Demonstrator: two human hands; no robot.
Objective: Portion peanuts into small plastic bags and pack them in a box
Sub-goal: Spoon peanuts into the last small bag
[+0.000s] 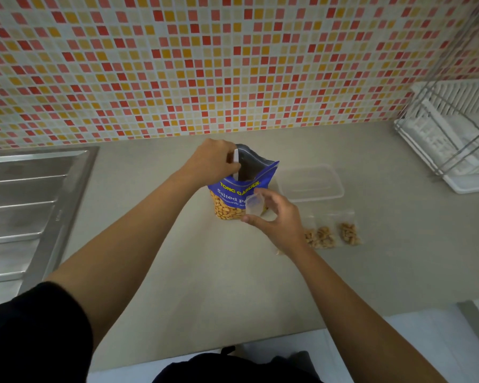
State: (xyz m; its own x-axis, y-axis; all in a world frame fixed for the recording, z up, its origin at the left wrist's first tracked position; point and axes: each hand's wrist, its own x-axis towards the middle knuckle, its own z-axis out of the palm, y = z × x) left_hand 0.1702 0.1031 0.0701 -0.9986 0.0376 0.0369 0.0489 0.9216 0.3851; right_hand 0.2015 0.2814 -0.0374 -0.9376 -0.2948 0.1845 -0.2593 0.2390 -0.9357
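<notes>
A blue pouch of salted peanuts (234, 199) stands upright on the beige counter with its top open. My left hand (212, 163) grips a white spoon handle (236, 161) that reaches down into the pouch mouth. In front of the pouch, my right hand (277, 217) holds a small clear plastic bag (253, 205) open; it looks empty. To the right lie three small filled bags of peanuts (331, 234) flat on the counter. A clear plastic box (310, 182) sits behind them, right of the pouch.
A steel sink drainboard (25, 205) takes up the left side. A white dish rack with a wire frame (454, 134) stands at the far right. A mosaic tiled wall (205, 64) backs the counter (205, 272), whose front edge runs near my body.
</notes>
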